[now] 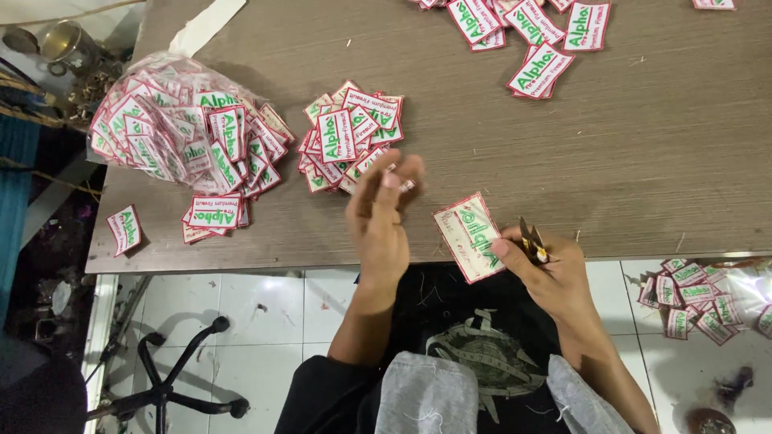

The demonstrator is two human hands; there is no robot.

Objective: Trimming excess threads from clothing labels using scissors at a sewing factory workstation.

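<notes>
My right hand holds a white rectangular patch with a red border and green lettering, pinched by the thumb at the table's near edge. The same hand also grips small gold thread snips, blades pointing up. My left hand hovers over the table with its fingers loosely apart, empty, its fingertips by a loose pile of the same patches.
A clear plastic bag full of patches lies at the table's left, with strays beside it. More patches lie at the far edge and on the tiled floor at right. A black chair base stands below left.
</notes>
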